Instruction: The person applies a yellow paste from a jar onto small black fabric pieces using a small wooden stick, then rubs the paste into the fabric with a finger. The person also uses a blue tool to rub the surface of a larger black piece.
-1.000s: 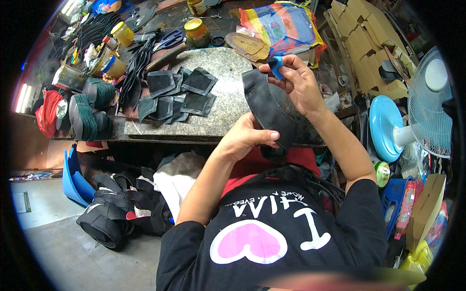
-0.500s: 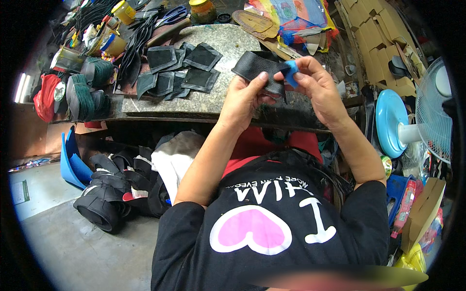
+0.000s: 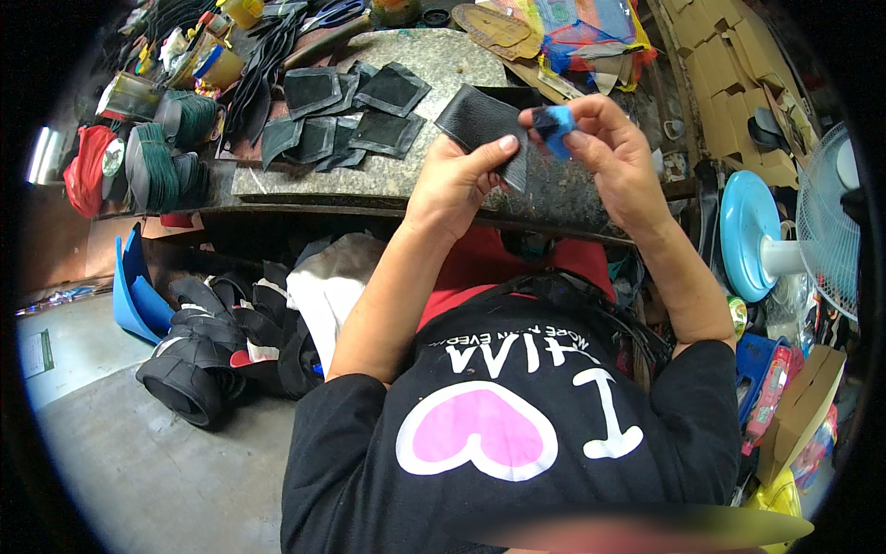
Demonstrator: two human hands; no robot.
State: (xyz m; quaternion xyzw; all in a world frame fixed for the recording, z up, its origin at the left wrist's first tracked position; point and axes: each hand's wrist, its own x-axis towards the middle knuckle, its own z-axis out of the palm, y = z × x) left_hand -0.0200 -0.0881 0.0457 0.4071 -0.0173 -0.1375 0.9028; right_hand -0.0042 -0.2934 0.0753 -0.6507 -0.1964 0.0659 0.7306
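Note:
My left hand [image 3: 450,185] is closed on a black leather piece [image 3: 480,120], a wide folded band with a grained face. The thumb presses on its front, and the fingers behind are partly hidden. Just to the right, my right hand [image 3: 620,166] pinches a small blue and black scrap [image 3: 558,134] between thumb and fingers. That scrap is close to the leather's right edge; whether they touch I cannot tell. Beyond my left hand, several flat black patches with grey borders [image 3: 314,90] lie overlapping on a speckled stone slab [image 3: 452,60].
Green cord spools [image 3: 155,171] and a red bag [image 3: 88,171] stand at the bench's left. Scissors [image 3: 337,13], brown sole-shaped pieces [image 3: 498,32] and a colourful mesh bag [image 3: 591,37] lie at the back. Right are a fan [image 3: 835,222] and cardboard boxes [image 3: 715,83]. Black strapped pieces [image 3: 198,369] pile lower left.
The leather band has turned in my left hand, showing a broader, flatter face. My right hand has shifted slightly right and up with the blue scrap. The view has moved a little.

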